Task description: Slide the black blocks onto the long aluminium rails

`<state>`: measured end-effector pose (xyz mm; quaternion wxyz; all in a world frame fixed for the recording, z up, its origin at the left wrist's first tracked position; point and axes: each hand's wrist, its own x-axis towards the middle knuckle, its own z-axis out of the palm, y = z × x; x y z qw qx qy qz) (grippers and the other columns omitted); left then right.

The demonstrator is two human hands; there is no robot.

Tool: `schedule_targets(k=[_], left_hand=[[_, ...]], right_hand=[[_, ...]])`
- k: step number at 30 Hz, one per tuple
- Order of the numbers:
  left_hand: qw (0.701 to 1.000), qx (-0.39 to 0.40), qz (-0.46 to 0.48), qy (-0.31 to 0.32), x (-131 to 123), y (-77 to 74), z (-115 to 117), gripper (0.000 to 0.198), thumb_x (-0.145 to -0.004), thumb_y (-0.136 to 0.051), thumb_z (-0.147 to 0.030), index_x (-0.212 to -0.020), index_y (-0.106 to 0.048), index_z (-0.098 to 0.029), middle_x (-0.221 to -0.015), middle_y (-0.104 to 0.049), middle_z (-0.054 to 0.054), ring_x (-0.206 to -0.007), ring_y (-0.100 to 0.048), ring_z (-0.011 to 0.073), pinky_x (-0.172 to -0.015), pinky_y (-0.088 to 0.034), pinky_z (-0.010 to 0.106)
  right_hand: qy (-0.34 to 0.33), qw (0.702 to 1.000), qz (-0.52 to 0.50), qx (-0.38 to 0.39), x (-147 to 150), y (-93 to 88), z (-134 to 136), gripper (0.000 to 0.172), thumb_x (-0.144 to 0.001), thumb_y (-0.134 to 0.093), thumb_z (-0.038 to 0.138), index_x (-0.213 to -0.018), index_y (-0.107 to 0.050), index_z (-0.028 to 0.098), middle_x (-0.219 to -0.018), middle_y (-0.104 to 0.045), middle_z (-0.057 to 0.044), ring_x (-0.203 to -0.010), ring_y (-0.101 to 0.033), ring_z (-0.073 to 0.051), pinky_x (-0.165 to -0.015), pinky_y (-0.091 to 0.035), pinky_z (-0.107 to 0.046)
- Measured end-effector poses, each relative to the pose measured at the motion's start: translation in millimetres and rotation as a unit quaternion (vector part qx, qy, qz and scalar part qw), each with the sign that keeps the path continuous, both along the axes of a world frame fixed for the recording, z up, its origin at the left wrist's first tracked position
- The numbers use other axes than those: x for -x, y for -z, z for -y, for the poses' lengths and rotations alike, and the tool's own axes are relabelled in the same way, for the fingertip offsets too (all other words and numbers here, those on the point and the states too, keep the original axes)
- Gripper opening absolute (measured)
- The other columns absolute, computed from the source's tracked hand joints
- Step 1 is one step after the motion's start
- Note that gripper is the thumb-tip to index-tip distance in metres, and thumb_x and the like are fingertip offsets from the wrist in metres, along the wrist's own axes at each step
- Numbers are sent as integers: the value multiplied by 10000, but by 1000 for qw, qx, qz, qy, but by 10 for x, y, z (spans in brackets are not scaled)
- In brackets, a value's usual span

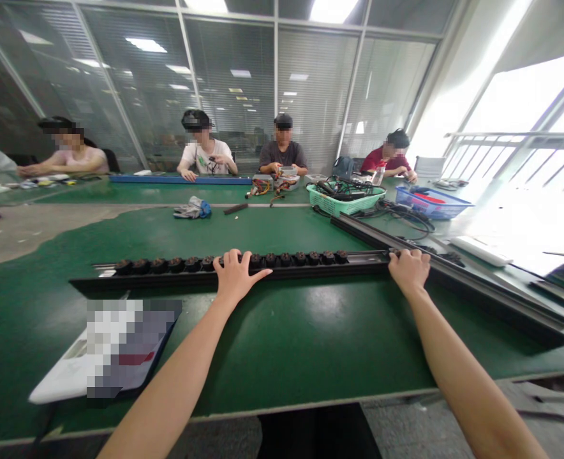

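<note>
The left hand (237, 275) lies palm down on a long black rail (282, 268), its fingers spread and draped over the rail's top edge near the middle, not closed around it. The right hand (409, 268) rests on the same rail further along, toward its right end, fingers curled over the far edge; whether they truly clamp the rail cannot be told from here. Both arms reach out straight from the near edge of the worktop (311, 344).

The rail lies flat across the green worktop, running left to right in front of the person. A row of small dark round parts (167, 264) sits along its top, from the left end to just past the middle, packed side by side. A second long dark rail (454, 280) lies at an angle to the right, its near end running off toward the worktop's right corner.

Near the left forearm lies a flat white pad with a blurred sheet (110, 350). Further off sit a green basket (344, 199) full of cables, a blue tray (432, 203) and a bundled cloth (193, 208). Four other people sit along the far side of the worktop, in front of a glass partition.
</note>
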<state>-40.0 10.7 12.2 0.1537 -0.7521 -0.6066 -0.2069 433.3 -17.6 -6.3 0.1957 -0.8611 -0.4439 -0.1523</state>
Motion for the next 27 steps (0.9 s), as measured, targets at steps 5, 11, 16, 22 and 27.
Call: schedule_targets(k=[5, 11, 16, 22, 27], left_hand=[[1000, -3, -3, 2, 1, -4, 12, 839, -848, -426, -849, -1303, -643, -179, -1268, -547, 204, -1190, -475, 375, -1068, -308, 584], [1000, 12, -1, -5, -6, -26, 21, 817, -857, -420, -840, -1317, -637, -200, -1289, -542, 200, -1211, -466, 375, -1083, -294, 578], [1000, 11, -5, -6, -3, -23, 18, 836, -848, -420, -852, -1309, -634, -189, -1279, -541, 199, -1200, -469, 370, -1081, -298, 578], [1000, 15, 4, -1, 10, -20, 18, 831, -856, -417, -843, -1326, -635, -193, -1289, -537, 203, -1211, -460, 378, -1089, -285, 587], [1000, 17, 10, -2, 8, -29, 26, 826, -858, -422, -837, -1332, -634, -195, -1296, -537, 203, -1214, -457, 378, -1092, -280, 581]], right_hand=[[10, 1000, -4, -16, 11, 9, 7, 496, -956, -410, 383, -1157, -691, 27, -1222, -586, -274, -1186, -460, -397, -950, -399, -503], [37, 999, -4, -39, -67, -7, 44, 495, -946, -406, 354, -1152, -684, 1, -1223, -574, -297, -1201, -456, -392, -966, -397, -501], [44, 999, -15, -23, -74, -49, 61, 491, -941, -430, 376, -1155, -689, 18, -1238, -576, -280, -1218, -464, -391, -983, -398, -488], [40, 998, -15, -40, -108, -73, 97, 526, -909, -448, 430, -1120, -701, 21, -1167, -603, -291, -1168, -475, -411, -954, -410, -516], [42, 997, -48, -48, -241, -69, 136, 539, -849, -539, 498, -1111, -716, 62, -1143, -628, -265, -1133, -488, -415, -928, -421, -520]])
